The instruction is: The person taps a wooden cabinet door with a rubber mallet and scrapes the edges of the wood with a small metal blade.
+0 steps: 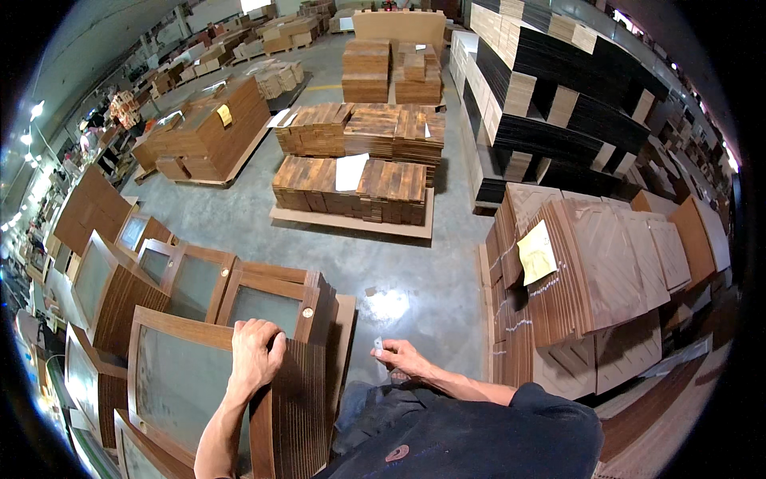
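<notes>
My left hand (257,351) curls its fingers over the corner of the top door in a tall stack of wood-framed cabinet doors with glass panels (179,375). The brown edges of the doors below show under that hand. My right hand (404,358) is closed, with thumb and fingers pinching a small whitish piece (378,344) in front of my body. What kind of thing it is I cannot make out. Right behind the left hand stand more stacked glass-panelled doors (263,303), with a small round pale sticker (308,313) on one frame.
On the right stands a stack of brown panels with chevron grooves (614,255), a yellow paper (537,252) on it. Ahead, low stacks of dark-streaked boards (391,188) lie on a pallet. A tall black-and-beige stack (574,88) rises at the far right. Grey floor (431,275) runs between.
</notes>
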The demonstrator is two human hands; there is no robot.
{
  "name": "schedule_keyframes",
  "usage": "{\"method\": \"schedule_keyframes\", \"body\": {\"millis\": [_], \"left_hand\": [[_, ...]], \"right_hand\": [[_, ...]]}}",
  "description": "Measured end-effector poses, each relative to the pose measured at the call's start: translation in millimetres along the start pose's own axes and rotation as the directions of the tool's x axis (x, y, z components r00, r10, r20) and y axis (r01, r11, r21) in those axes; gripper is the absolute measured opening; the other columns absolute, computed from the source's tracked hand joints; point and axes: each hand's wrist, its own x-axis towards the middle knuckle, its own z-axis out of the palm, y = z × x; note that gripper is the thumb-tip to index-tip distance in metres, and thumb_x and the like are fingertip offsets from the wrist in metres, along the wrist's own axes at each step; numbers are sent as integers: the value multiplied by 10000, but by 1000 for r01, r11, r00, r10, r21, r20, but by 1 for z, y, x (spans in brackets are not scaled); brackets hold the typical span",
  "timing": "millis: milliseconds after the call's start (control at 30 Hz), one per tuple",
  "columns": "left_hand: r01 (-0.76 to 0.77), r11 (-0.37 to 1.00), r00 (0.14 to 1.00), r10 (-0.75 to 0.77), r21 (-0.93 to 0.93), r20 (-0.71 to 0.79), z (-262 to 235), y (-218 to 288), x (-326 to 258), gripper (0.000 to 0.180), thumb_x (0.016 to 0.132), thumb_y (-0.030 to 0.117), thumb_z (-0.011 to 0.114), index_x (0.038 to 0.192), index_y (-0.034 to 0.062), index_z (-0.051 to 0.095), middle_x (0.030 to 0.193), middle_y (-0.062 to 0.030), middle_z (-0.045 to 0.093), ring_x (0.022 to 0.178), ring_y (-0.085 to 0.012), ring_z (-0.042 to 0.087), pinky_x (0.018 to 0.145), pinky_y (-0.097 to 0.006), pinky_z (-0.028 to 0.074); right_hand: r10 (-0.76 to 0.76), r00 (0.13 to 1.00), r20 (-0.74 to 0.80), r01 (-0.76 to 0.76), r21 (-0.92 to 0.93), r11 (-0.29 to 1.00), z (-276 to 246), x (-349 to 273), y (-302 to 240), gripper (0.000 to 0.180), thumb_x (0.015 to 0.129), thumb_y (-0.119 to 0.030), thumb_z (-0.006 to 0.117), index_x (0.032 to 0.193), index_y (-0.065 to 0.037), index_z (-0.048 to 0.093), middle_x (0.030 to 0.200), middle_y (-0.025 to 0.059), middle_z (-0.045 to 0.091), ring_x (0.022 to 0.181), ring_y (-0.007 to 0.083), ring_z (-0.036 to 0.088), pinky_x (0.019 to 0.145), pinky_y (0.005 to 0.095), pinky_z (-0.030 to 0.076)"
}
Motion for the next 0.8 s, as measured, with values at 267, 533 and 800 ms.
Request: {"method": "schedule_keyframes", "body": {"millis": [267,533,800], "left_hand": [[-3,1000,999,3,23,40,-1,3,-1,58,797,83,606,762,38,618,748,-112,610,770,-308,569,777,-412,395],[-30,999,999,28,42,38,1,-1,3,61,795,87,607,753,48,626,734,-104,604,762,-298,566,743,-416,395],[-56,997,998,56,50,-4,2,-7,-2,87,794,111,614,726,57,617,710,-98,594,722,-292,575,720,-421,399]], "right_hand": [[101,995,-2,-98,210,973,-9,9,21,261,947,-250,630,1059,-16,659,738,-16,546,606,88,499,522,257,407],[111,994,5,-111,131,985,-6,19,36,247,951,-211,620,1077,0,648,795,18,587,658,121,566,599,287,482],[168,986,23,-170,134,976,-3,23,43,239,965,-137,569,1093,60,612,848,58,583,737,206,666,702,364,580]]}}
